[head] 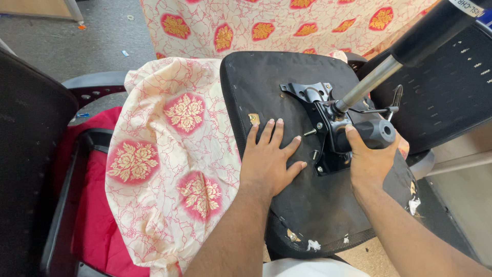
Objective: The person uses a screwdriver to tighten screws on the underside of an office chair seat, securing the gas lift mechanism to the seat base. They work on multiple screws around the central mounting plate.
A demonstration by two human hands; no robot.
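Note:
An upturned black office chair seat [266,87] lies in front of me, its underside up. A black metal tilt mechanism [320,110] is bolted to it, with a chrome gas cylinder [366,84] rising up to the right. My left hand [269,156] rests flat and open on the seat's underside, just left of the mechanism. My right hand [366,159] grips the mechanism's round black knob [379,134]. Two loose bolts [310,132] stick up between my hands.
Cream cloth with pink and gold flower patches [169,154] covers my lap at left and hangs at the top. A black mesh chair back [446,92] stands at right, a black armrest [97,82] and red fabric [97,205] at left. Grey floor lies beyond.

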